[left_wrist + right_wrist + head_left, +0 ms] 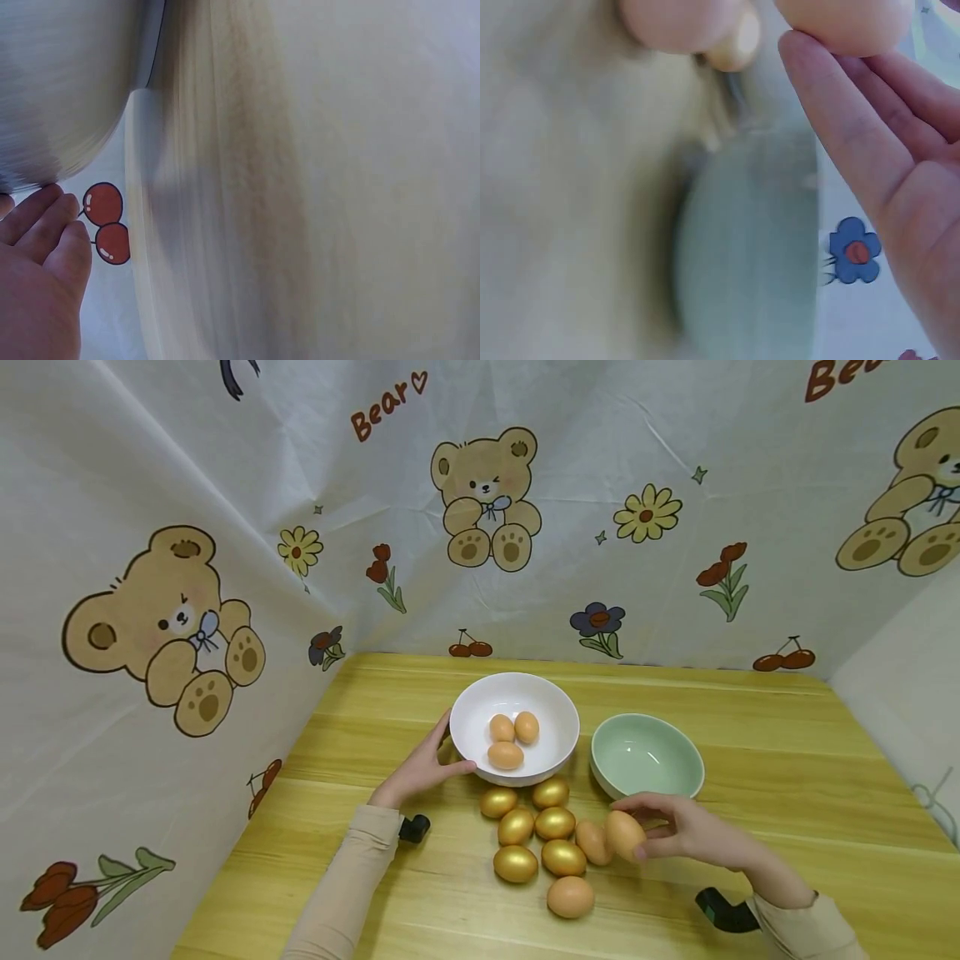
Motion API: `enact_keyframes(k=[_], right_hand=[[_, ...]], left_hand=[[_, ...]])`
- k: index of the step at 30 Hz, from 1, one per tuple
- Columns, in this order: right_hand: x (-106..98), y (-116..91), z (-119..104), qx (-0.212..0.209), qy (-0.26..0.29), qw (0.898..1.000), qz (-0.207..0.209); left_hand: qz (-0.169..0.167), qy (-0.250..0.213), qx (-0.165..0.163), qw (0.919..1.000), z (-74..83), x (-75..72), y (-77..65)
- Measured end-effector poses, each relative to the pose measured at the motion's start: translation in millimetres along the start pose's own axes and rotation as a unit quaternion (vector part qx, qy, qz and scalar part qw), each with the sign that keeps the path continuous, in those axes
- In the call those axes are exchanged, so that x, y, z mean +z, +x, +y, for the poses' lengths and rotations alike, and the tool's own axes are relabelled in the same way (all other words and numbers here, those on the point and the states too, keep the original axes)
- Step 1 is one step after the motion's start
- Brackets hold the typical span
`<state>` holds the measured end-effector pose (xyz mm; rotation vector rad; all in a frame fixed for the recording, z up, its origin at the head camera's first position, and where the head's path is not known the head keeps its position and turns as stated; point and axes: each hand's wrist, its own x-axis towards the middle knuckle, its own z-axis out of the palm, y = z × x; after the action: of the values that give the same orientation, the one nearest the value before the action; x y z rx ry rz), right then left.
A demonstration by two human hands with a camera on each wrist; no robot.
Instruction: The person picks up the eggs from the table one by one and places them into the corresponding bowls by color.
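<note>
A white bowl [468, 718] holds three brown eggs [506, 755]. My left hand [423, 772] rests against the bowl's left side, thumb spread along its near wall; in the left wrist view the fingers [58, 240] lie fairly straight at the bowl's wall. My right hand [693, 833] pinches a brown egg [624, 836] between thumb and fingers, in front of the green bowl [648, 760]. In the right wrist view that egg [851, 22] sits at the fingertips. Another brown egg [592, 843] lies just left of it, partly overlapped in the head view.
Several gold eggs [555, 823] lie in a cluster on the wooden table [795, 760], below the white bowl. A brown egg [570, 897] lies at the cluster's near end. Behind the table hangs a bear-printed cloth [555, 610].
</note>
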<state>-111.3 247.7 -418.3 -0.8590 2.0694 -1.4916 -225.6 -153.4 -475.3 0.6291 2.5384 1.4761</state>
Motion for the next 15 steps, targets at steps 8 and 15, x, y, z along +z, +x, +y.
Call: enact_keyframes(k=[8,15], right_hand=[[-16,17,-18,-0.016,-0.048,0.999,0.016],[-27,33,-21,-0.028,-0.07,0.997,0.022]], left_hand=[[0.003,0.0,0.007,1.0,3.7,0.8,-0.2],[0.006,-0.003,0.006,1.0,3.2,1.0,-0.4]])
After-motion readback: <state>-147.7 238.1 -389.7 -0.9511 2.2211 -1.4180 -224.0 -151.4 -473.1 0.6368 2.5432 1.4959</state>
